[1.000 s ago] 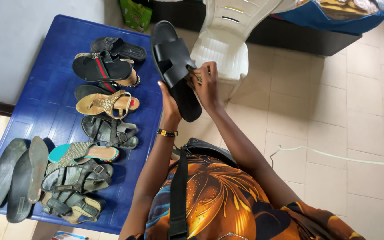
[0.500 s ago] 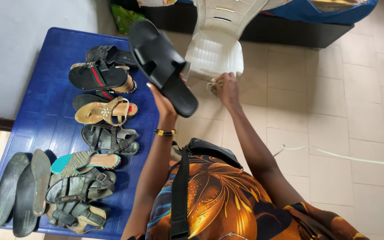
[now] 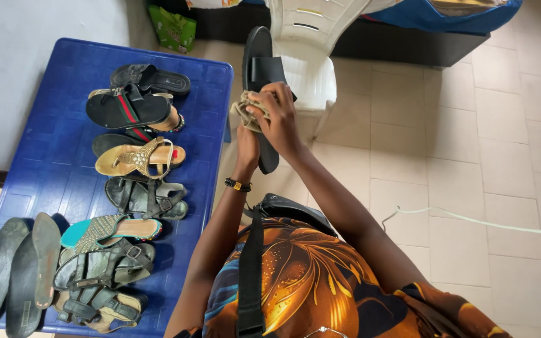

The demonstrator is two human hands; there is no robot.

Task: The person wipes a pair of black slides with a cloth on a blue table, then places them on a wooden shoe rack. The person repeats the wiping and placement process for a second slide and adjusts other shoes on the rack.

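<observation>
My left hand [image 3: 247, 145] grips a black slide sandal [image 3: 261, 66] by its lower part and holds it upright in the air, turned almost edge-on, in front of a white plastic chair [image 3: 311, 37]. My right hand [image 3: 277, 112] is closed on a crumpled beige cloth [image 3: 245, 111] and presses it against the sandal's side near the strap. A beaded bracelet sits on my left wrist. A blue plastic table [image 3: 64, 163] to the left carries a row of sandals.
On the blue table lie several sandals: a black slide [image 3: 151, 78], a black one with a red and green stripe [image 3: 129, 107], a gold thong sandal [image 3: 139, 156], a teal one [image 3: 104, 230], and dark insoles [image 3: 14, 269] at the near left. A white cable [image 3: 471, 219] crosses the tiled floor.
The black sandal has turned from tilted flat to upright and edge-on. My right hand, which was away near the chair, has come back with the cloth onto the sandal.
</observation>
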